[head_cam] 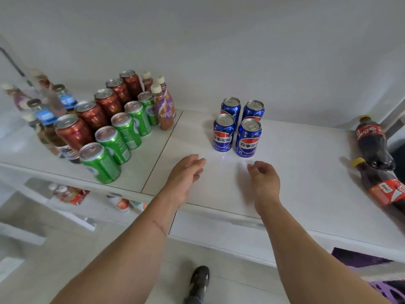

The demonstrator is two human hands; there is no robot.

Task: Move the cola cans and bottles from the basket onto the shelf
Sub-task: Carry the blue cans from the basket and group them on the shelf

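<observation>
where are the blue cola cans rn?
Head view: four blue cola cans stand mid-shelf, right of the green cans, just beyond both empty hands.

Bare forearms (135,249) — dark strapped sandal (199,281).

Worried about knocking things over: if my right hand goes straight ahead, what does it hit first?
Most likely the nearest blue cola can, just ahead of the empty right hand, though depth is hard to judge.

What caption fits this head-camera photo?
Both empty hands, left hand and right hand, hover before four blue cola cans on the shelf.
</observation>
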